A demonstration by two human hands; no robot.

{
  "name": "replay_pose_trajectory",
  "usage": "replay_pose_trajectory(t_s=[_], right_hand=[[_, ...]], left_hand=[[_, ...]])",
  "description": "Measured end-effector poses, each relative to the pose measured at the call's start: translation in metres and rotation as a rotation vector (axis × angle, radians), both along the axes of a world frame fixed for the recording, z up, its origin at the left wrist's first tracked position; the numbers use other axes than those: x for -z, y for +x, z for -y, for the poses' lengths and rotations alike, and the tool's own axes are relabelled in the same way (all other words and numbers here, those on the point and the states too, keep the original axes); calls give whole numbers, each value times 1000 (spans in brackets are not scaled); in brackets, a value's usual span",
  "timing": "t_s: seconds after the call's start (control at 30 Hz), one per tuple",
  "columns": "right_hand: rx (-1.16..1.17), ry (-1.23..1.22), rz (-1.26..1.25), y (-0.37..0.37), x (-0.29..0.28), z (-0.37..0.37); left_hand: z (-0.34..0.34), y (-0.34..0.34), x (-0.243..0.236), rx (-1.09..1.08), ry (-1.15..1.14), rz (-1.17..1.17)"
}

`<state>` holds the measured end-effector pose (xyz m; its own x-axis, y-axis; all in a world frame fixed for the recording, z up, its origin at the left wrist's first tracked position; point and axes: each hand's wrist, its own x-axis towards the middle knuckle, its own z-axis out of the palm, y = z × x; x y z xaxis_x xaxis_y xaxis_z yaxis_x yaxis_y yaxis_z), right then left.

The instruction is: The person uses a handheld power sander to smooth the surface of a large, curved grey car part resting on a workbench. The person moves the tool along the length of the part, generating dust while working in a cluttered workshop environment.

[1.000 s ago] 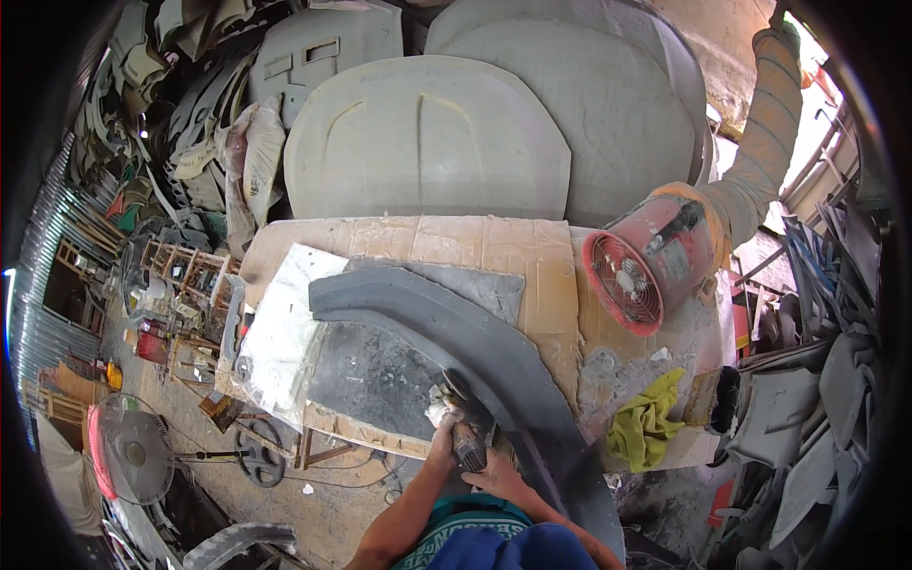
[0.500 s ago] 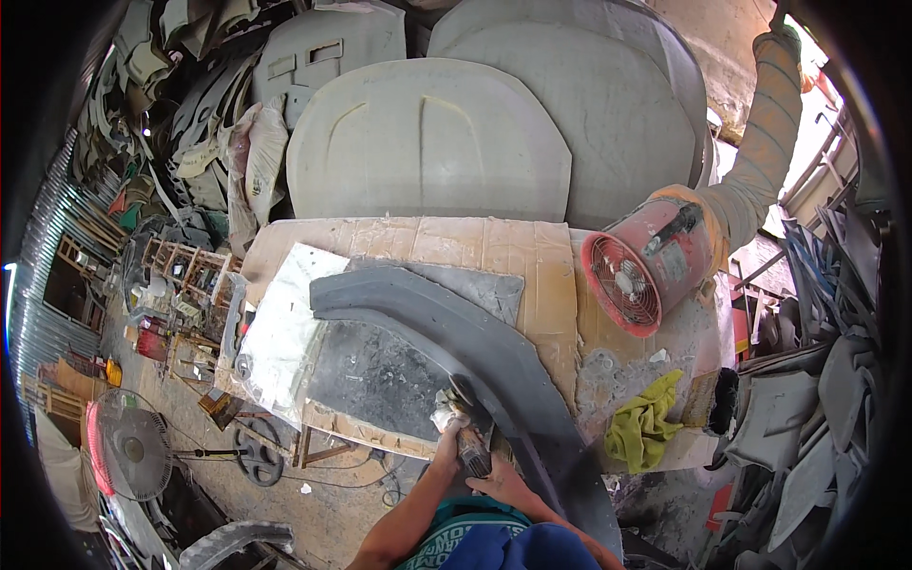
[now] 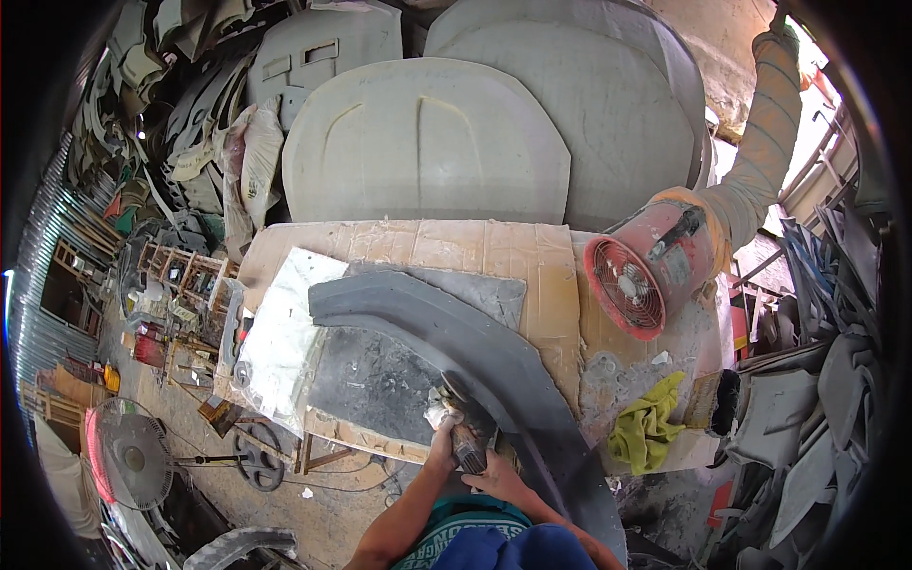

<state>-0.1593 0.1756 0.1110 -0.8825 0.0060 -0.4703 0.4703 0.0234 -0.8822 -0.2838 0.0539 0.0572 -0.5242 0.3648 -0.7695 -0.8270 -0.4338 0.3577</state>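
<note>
A curved dark grey moulded panel (image 3: 499, 351) lies across the worktable, its near end reaching down beside my body. My left hand (image 3: 444, 432) is closed on the front of a dusty power tool (image 3: 467, 442), probably a grinder or sander, where whitish cloth or wrapping covers it. The tool's dark head rests at the inner edge of the panel. My right hand (image 3: 492, 473) grips the tool's rear body, lower down. Under the panel lie a dark scuffed board (image 3: 370, 389) and a white sheet (image 3: 280, 342).
A red blower (image 3: 655, 266) with a ribbed duct stands at the table's right, above a yellow-green cloth (image 3: 646, 427). Large pale panels (image 3: 418, 152) lean behind the table. A pedestal fan (image 3: 133, 451) and wooden racks stand left; grey parts (image 3: 788, 408) are piled right.
The tool and both hands moved slightly down toward me, then back up a little. My grip looks the same, and the panel stays in place.
</note>
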Motion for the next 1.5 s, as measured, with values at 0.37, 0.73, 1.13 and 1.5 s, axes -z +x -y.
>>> replay_pose_trajectory(t_s=[0.37,0.73,1.13,1.5], right_hand=[[35,-44,-43,26,5,-3],[82,-45,-136,46,3,-7],[-3,54,-76,34,2,-8],[108,-9,-163,56,11,-12]], left_hand=[[-3,21,15,50,40,-44],[-13,43,2,106,19,-74],[-9,30,8,23,71,45],[-21,52,-3,55,107,-25]])
